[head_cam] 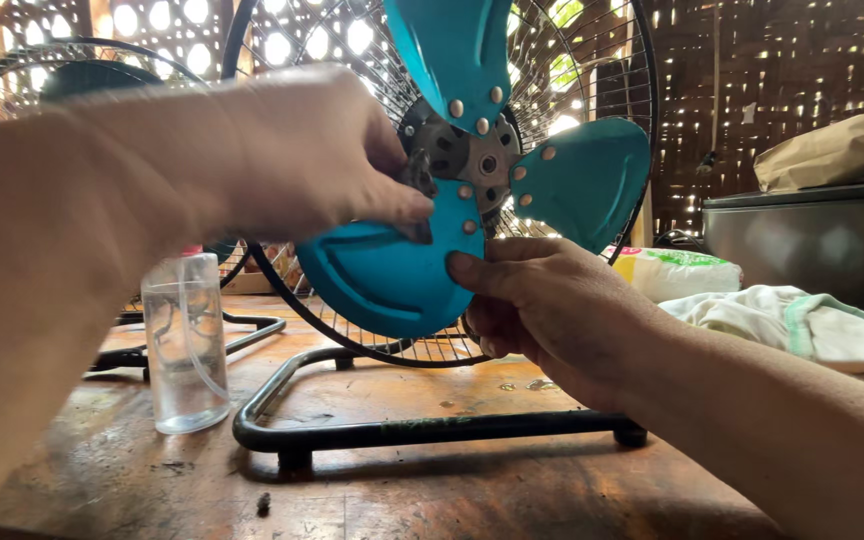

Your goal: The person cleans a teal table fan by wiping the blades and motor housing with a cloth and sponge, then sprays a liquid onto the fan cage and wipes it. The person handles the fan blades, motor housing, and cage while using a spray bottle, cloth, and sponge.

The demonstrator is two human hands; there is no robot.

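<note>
A floor fan with three teal metal blades (582, 180) and a riveted metal hub (477, 155) stands in front of me, its rear wire guard (592, 70) behind the blades. My left hand (322, 150) reaches across from the left and pinches a small dark part at the hub's left side, fingertips resting on the lower blade (382, 275). My right hand (542, 300) comes up from the lower right, thumb pressed on that lower blade's edge and fingers curled behind it.
The fan's black tubular base (372, 432) rests on a worn wooden bench. A clear plastic bottle (185, 340) stands at the left. A second fan (82, 75) sits behind at the left. At the right lie a dark metal box (812, 240), cloths and a white bag.
</note>
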